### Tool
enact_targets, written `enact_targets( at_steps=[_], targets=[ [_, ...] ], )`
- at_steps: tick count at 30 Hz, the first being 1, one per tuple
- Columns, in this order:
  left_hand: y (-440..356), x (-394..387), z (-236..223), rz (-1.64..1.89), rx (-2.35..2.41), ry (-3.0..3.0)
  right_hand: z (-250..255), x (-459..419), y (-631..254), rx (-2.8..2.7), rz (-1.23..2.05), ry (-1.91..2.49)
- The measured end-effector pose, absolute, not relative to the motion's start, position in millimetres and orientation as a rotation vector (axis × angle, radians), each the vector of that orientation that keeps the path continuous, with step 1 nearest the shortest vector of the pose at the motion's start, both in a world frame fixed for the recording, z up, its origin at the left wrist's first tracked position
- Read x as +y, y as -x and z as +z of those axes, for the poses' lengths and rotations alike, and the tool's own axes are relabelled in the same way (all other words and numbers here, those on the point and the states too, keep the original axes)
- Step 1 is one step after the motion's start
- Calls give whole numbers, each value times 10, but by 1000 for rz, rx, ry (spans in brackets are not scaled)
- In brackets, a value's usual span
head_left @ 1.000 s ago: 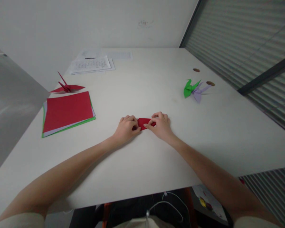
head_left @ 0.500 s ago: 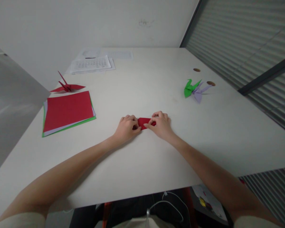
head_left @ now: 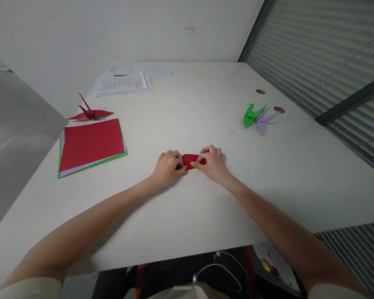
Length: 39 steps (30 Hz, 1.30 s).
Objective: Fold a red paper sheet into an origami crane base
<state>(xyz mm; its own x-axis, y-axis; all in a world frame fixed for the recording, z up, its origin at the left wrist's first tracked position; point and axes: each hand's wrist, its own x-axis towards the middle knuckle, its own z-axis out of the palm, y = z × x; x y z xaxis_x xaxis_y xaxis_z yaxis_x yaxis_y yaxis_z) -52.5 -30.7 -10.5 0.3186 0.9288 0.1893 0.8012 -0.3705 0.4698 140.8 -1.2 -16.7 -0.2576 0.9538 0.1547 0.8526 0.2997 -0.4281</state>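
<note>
A small folded piece of red origami paper (head_left: 190,161) lies on the white table (head_left: 187,216) in front of me. At its left end, my left hand (head_left: 168,168) is closed, thumb and fingers gripping the paper. My right hand (head_left: 212,162) pinches the right end, with the thumb and index finger close together on it. Both ends of the folded paper are partly covered by my fingers. Only its middle shows between the hands.
On the left lies a stack of coloured sheets (head_left: 92,145), red on top, with a red paper crane (head_left: 92,113) behind it. Printed pages (head_left: 121,84) lie at the back left. A green crane (head_left: 251,116) and a lilac crane (head_left: 262,123) stand at the right, near brown discs (head_left: 260,91).
The whole view has shifted slightly, so things appear a little further right. Both hands keep their hold on the folded red paper, with hardly any visible movement.
</note>
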Motion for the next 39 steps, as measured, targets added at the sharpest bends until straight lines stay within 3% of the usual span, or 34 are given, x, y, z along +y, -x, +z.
enact_targets(
  at_steps=[21,28,33,39],
  targets=[
    [606,-328,-19,564,1761,-2264,-127,-28,-1392,-2221,368,1633],
    [664,-301,29,568,1467,-2404,-120,-42,-1383,-2223,350,1626],
    [517,-573,123,384,1331,-2734,-138,-37,-1386,-2207,374,1611],
    [367,-836,70,185,1508,-2882,-154,-24,-1387,-2201,377,1619]
  ],
)
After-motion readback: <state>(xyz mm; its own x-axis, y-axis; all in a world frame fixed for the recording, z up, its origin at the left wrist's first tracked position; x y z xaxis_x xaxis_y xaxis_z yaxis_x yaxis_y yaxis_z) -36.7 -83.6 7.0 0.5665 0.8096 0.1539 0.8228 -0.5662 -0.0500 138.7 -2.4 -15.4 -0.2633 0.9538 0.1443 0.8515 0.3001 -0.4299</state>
